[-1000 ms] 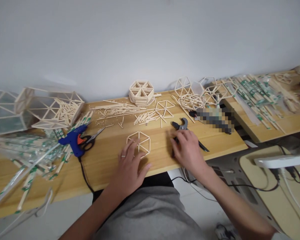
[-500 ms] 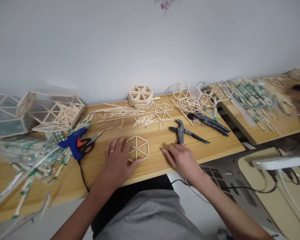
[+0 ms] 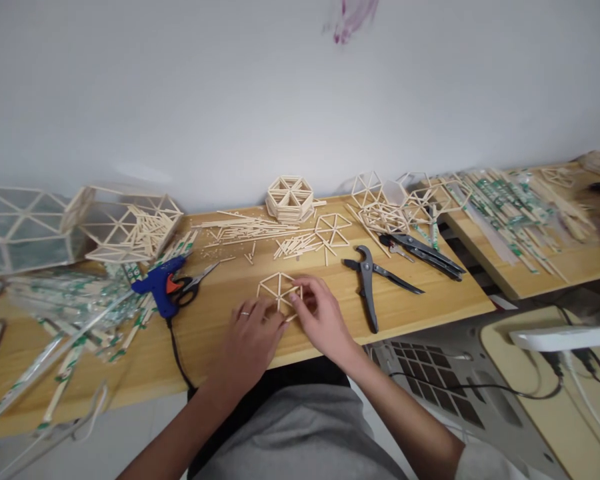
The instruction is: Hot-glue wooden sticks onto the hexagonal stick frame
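Observation:
A flat hexagon of thin wooden sticks (image 3: pixel 276 289) lies on the wooden table (image 3: pixel 430 301) in front of me. My left hand (image 3: pixel 249 337) rests at its near left edge, a ring on one finger, fingertips curled onto the frame. My right hand (image 3: pixel 321 319) touches its right side, fingers bent and pinching the edge of the frame. Grey pliers (image 3: pixel 369 283) lie open on the table just right of my right hand, with nothing holding them.
A blue glue gun (image 3: pixel 161 287) and scissors (image 3: pixel 195 279) lie to the left, beside wrapped chopsticks (image 3: pixel 65 313). A stack of hexagons (image 3: pixel 289 197), loose sticks (image 3: pixel 253 228) and black cutters (image 3: pixel 423 250) sit further back. Large stick frames (image 3: pixel 125 223) stand at far left. A second table (image 3: pixel 550 253) is on the right.
My right hand left the pliers and moved left onto the stick hexagon. My left hand shifted right along the hexagon's near edge. The view tilted up slightly.

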A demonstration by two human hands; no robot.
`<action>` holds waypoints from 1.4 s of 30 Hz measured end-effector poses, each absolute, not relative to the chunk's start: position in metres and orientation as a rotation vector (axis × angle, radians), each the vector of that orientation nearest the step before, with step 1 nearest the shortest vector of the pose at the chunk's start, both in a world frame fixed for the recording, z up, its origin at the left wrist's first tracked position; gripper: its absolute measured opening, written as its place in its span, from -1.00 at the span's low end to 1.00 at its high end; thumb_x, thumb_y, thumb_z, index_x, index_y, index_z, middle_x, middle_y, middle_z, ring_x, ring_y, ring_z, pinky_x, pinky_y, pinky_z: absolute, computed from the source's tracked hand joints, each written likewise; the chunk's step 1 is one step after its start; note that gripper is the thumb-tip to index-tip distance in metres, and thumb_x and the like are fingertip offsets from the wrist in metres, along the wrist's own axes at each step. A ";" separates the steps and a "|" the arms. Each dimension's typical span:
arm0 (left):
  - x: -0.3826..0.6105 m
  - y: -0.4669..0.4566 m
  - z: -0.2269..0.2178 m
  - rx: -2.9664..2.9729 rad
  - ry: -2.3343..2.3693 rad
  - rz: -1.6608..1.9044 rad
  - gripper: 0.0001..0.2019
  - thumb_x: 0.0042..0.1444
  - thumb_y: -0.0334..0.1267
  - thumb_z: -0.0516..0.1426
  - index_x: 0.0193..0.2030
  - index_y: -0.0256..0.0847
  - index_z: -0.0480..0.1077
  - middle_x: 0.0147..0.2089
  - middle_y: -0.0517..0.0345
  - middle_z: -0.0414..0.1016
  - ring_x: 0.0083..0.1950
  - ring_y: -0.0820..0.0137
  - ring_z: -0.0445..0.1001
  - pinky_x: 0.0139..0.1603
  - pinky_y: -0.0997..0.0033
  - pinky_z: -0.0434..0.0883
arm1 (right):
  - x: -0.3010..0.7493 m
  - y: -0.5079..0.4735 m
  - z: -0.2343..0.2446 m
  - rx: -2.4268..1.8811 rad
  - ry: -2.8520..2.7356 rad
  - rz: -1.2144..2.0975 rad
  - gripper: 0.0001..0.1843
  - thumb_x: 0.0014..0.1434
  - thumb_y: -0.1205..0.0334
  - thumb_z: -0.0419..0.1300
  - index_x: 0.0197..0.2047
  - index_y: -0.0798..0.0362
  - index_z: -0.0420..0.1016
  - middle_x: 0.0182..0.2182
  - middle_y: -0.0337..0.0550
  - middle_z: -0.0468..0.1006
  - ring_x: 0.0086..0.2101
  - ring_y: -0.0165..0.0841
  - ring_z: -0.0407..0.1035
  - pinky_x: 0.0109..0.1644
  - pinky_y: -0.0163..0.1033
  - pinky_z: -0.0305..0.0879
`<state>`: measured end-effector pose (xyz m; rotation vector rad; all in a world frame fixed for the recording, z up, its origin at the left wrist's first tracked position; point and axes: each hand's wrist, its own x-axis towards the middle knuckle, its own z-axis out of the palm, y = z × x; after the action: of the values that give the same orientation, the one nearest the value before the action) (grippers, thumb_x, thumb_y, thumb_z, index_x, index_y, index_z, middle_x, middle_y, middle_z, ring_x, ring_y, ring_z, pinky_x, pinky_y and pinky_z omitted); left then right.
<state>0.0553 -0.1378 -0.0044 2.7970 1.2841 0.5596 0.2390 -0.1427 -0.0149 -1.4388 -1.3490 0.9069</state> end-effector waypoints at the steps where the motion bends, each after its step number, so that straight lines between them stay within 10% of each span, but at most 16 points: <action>1: 0.055 -0.136 -0.002 2.841 1.212 0.603 -0.87 0.41 -0.33 0.11 -0.10 -0.17 0.51 0.05 -0.05 0.62 0.08 0.11 0.54 0.15 0.05 0.39 | 0.237 -0.140 -0.016 -1.430 -1.237 0.983 -0.74 0.38 0.03 0.20 0.01 0.01 0.49 -0.04 0.01 0.57 -0.14 -0.19 0.49 -0.05 -0.09 0.44; 6: 0.047 -0.133 0.018 2.876 0.961 0.774 -0.88 0.41 -0.40 0.08 -0.09 -0.24 0.46 -0.07 -0.01 0.66 0.00 0.20 0.60 0.09 0.17 0.45 | 0.241 -0.136 -0.013 -1.326 -0.923 1.202 -0.69 0.30 -0.07 0.23 -0.10 0.00 0.49 -0.38 -0.19 0.54 -0.37 -0.27 0.43 -0.20 -0.16 0.41; 13: 0.027 -0.131 0.052 2.150 1.355 1.045 -0.87 0.40 -0.21 0.12 -0.13 -0.14 0.47 -0.21 0.13 0.69 -0.22 0.35 0.67 -0.19 0.39 0.54 | 0.240 -0.142 0.006 -1.265 -0.935 1.218 -0.55 0.30 -0.23 0.26 0.00 -0.05 0.57 0.02 -0.05 0.63 0.05 -0.13 0.49 0.10 -0.08 0.45; 17: 0.021 -0.118 0.052 1.491 1.401 1.130 -0.71 0.36 0.03 0.17 -0.17 -0.17 0.44 -0.41 0.20 0.62 -0.45 0.37 0.60 -0.35 0.38 0.57 | 0.227 -0.138 0.019 -1.062 -0.914 1.482 -0.50 0.21 -0.28 0.39 -0.02 -0.07 0.59 -0.11 -0.13 0.67 -0.06 -0.18 0.56 0.10 -0.09 0.49; 31: 0.020 -0.137 0.018 1.338 0.946 0.966 -0.28 0.20 0.49 0.06 0.04 -0.13 0.60 -0.04 -0.13 0.69 -0.02 0.06 0.65 -0.03 0.06 0.62 | 0.216 -0.136 0.039 -1.079 -0.732 1.513 -0.57 0.05 -0.14 0.54 -0.18 -0.01 0.64 -0.33 -0.17 0.69 -0.34 -0.19 0.60 -0.21 -0.09 0.63; 42: 0.034 -0.136 0.023 1.399 1.218 0.979 -0.54 0.31 0.17 0.17 -0.41 -0.19 0.50 -0.52 0.18 0.55 -0.46 0.40 0.55 -0.35 0.43 0.51 | 0.217 -0.144 0.036 -1.136 -0.763 1.496 -0.60 0.08 -0.10 0.53 -0.15 0.02 0.74 -0.28 -0.15 0.70 -0.28 -0.33 0.50 -0.14 -0.29 0.40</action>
<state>0.0336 -0.1363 0.0233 1.3988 1.2184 0.9790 0.2174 -0.1443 0.0361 -1.1358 -0.7635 1.4961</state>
